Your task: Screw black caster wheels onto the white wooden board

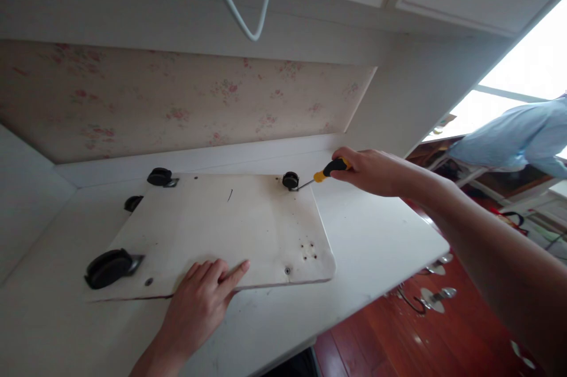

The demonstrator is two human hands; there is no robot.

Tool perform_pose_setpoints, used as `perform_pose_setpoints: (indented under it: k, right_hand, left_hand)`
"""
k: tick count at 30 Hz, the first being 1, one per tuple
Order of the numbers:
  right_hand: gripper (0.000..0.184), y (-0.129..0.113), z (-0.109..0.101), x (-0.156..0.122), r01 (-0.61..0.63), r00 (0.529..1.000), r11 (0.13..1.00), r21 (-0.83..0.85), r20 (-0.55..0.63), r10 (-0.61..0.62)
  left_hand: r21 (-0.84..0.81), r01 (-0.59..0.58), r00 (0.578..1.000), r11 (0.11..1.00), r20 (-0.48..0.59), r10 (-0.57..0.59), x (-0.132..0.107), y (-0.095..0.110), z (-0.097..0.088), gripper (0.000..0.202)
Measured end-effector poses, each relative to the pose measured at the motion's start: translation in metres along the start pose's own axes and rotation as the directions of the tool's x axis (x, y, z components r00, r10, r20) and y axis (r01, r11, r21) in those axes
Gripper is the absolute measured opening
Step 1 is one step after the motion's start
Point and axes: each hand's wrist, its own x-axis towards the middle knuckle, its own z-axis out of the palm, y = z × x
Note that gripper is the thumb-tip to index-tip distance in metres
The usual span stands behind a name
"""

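A white board (248, 229) with rounded corners lies on the white desk (372, 253). Black caster wheels stand on it at the front left (108, 267), back left (159, 176) and back right (290, 180). At its front right corner, bare screw holes (309, 250) show. My right hand (370, 170) is closed around a yellow and black screwdriver (330, 170), whose tip meets the base of the back right caster. My left hand (204, 291) rests on the board's front edge, fingers stretched out. Whether the tip sits in a screw is too small to tell.
Another black caster (133, 204) lies beside the board's left edge. A floral panel (221, 99) backs the desk, with a shelf above and a white cable (254, 34) hanging down. Metal hooks (432, 299) are over the reddish wood floor (376, 341) at right.
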Motion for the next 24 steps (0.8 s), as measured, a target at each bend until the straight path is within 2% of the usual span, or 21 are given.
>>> perform_pose_setpoints:
  k: [4,8,14,20,24]
  right_hand:
    - [0.059,-0.01,-0.014,0.014,-0.051,0.999,0.993,-0.11,0.009,0.052]
    - [0.068,-0.032,-0.027,0.032,-0.074,0.997,0.978,-0.197,-0.01,0.073]
    - [0.073,-0.06,-0.032,0.057,-0.068,0.997,0.968,-0.243,-0.048,0.058]
    - [0.079,-0.067,-0.029,0.064,-0.188,0.979,0.958,-0.216,-0.116,0.166]
    - [0.079,-0.064,-0.026,0.061,-0.207,0.977,0.961,-0.185,-0.092,0.192]
  left_hand:
    - [0.001,0.012,1.0,1.0,-0.01,-0.012,0.0,0.001,-0.002,0.058]
    - [-0.009,0.022,1.0,1.0,-0.008,-0.022,0.0,0.002,-0.002,0.056]
    - [-0.013,0.037,0.999,0.999,0.011,-0.037,-0.001,0.001,0.0,0.056]
    - [-0.001,0.023,1.0,1.0,0.019,-0.023,-0.001,0.001,-0.001,0.051]
    - [0.01,0.016,1.0,1.0,0.022,-0.017,-0.001,0.0,-0.002,0.05]
